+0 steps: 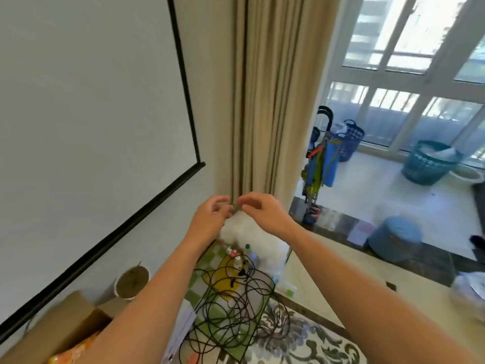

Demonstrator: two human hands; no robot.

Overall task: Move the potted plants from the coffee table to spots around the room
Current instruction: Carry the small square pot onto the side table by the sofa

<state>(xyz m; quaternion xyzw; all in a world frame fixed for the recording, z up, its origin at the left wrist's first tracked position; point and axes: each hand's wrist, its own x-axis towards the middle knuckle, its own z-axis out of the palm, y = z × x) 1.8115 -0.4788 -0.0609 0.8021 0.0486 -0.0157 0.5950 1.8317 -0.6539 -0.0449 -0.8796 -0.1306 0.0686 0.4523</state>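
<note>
Both hands reach forward over a cluttered surface by the wall. The left hand (210,216) and the right hand (262,211) nearly meet at the fingertips in front of the curtain (262,101), fingers loosely curled; each grip looks half-open, and I cannot tell whether anything small is pinched between them. A white fluffy mass (244,232) lies just below the hands, too blurred to name. The one pot (131,282) in view stands upright down to the left by the screen (78,101), beside a box (65,329), showing soil and a thin stem. It lies well back from both hands, nearer the left forearm. No coffee table shows. A tangle of cable (231,306) lies between the arms. If that pot needs shifting, the left hand is better placed and would draw back toward the body.
</note>
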